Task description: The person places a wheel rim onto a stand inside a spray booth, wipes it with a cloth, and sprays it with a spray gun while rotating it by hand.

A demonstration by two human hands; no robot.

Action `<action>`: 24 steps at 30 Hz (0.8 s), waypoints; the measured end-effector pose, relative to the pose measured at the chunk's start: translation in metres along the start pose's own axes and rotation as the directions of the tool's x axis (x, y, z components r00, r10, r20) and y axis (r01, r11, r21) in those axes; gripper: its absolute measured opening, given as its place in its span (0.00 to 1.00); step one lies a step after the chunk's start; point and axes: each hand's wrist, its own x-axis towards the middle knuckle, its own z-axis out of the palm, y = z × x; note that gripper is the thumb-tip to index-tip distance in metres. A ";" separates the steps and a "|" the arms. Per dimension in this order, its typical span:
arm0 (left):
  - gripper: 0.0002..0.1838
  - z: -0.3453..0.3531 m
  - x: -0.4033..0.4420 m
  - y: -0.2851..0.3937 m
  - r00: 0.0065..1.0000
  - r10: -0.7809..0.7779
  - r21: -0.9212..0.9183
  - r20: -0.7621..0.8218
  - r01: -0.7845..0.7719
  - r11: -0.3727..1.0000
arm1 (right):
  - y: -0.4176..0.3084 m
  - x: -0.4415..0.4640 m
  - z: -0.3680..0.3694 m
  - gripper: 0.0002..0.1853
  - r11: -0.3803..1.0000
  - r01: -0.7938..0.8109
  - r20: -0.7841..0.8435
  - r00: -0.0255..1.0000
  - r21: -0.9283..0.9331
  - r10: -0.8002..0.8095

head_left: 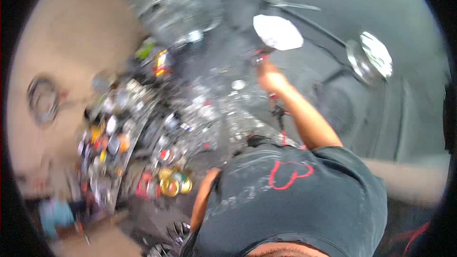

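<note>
My right arm reaches forward, and my right hand point(272, 79) is closed around a red-and-dark tool, which looks like a spray gun point(260, 56). A hose fitting point(278, 110) with a red hose hangs below that fist. Just past the tool is a bright white oval point(278, 32); blur hides whether it belongs to the tool. My left arm point(203, 202) hangs at my side, its hand hidden by my dark shirt.
A cluttered bench point(126, 162) with cans and jars runs along the left. Several tins point(170, 185) stand nearer to me. A shiny round lamp-like part point(376, 57) is at right, a coiled cable point(43, 99) at far left. A person in light blue point(56, 215) is at lower left.
</note>
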 end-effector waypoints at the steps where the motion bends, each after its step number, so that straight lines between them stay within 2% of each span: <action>1: 0.18 -0.015 0.020 -0.001 0.999 0.050 0.056 0.012 -0.051 0.997 | 0.004 -0.015 -0.007 0.18 0.979 -0.199 0.041 0.979 0.041 0.197; 4: 0.14 -0.072 0.034 0.047 0.959 0.257 0.111 -0.118 -0.244 0.963 | 0.066 -0.048 -0.028 0.24 0.935 -0.314 0.000 0.948 0.163 0.318; 5: 0.14 -0.091 0.028 0.087 0.954 0.284 0.132 -0.097 -0.271 0.953 | 0.102 -0.056 -0.026 0.22 0.961 -0.276 -0.103 0.955 0.038 0.278; 6: 0.15 -0.111 0.016 0.151 0.978 0.134 -0.031 -0.158 -0.141 0.989 | 0.134 -0.065 -0.032 0.21 0.966 -0.244 -0.189 0.956 -0.090 0.224; 7: 0.20 -0.123 0.014 0.190 0.980 -0.033 -0.203 -0.195 -0.007 0.979 | 0.155 -0.069 -0.062 0.16 0.927 -0.345 -0.114 0.937 -0.146 0.330; 8: 0.30 -0.130 0.037 0.192 0.998 -0.006 -0.247 -0.067 -0.010 0.969 | 0.176 -0.077 -0.082 0.13 0.932 -0.362 -0.348 0.873 0.007 0.342; 9: 0.30 -0.128 0.055 0.198 0.998 0.000 -0.230 -0.058 -0.014 0.973 | 0.173 -0.084 -0.126 0.12 0.856 -0.513 -0.334 0.796 0.071 0.505; 10: 0.32 -0.124 0.070 0.207 0.979 0.201 -0.340 0.030 -0.179 0.923 | 0.217 -0.089 -0.146 0.16 0.799 -0.597 -0.299 0.752 0.069 0.588; 11: 0.34 -0.119 0.082 0.218 0.913 0.397 -0.458 0.099 -0.313 0.832 | 0.267 -0.099 -0.158 0.12 0.860 -0.507 -0.529 0.716 0.054 0.456; 12: 0.33 -0.133 0.053 0.278 0.894 0.385 -0.290 0.228 -0.316 0.903 | 0.290 -0.111 -0.187 0.11 0.880 -0.462 -0.603 0.673 0.107 0.427; 13: 0.31 -0.124 0.082 0.248 0.903 0.342 -0.224 0.259 -0.288 0.931 | 0.298 -0.122 -0.221 0.10 0.803 -0.595 -0.648 0.599 0.031 0.470; 14: 0.30 -0.109 0.123 0.187 0.922 0.275 -0.188 0.274 -0.229 0.955 | 0.343 -0.133 -0.244 0.09 0.758 -0.652 -0.658 0.560 0.027 0.504; 15: 0.29 -0.097 0.166 0.121 0.933 0.223 -0.233 0.283 -0.158 0.960 | 0.341 -0.142 -0.274 0.09 0.766 -0.633 -0.686 0.509 0.112 0.520; 16: 0.28 -0.093 0.197 0.074 0.938 0.181 -0.365 0.296 -0.065 0.929 | 0.337 -0.147 -0.304 0.12 0.704 -0.639 -0.629 0.418 0.309 0.655; 17: 0.27 -0.106 0.196 0.097 0.938 0.131 -0.111 0.320 -0.100 0.989 | 0.398 -0.159 -0.310 0.13 0.705 -0.694 -0.753 0.384 0.148 0.535; 19: 0.25 -0.123 0.204 0.173 0.930 0.050 0.230 0.364 -0.141 0.963 | 0.418 -0.175 -0.335 0.13 0.626 -0.774 -0.781 0.334 0.093 0.528; 21: 0.23 -0.131 0.224 0.258 0.916 0.027 0.426 0.400 -0.212 0.879 | 0.444 -0.185 -0.342 0.13 0.558 -0.816 -0.745 0.275 0.154 0.608; 24: 0.21 -0.128 0.248 0.412 0.905 0.038 0.639 0.424 -0.329 0.696 | 0.492 -0.197 -0.327 0.10 0.585 -0.777 -0.694 0.288 0.234 0.660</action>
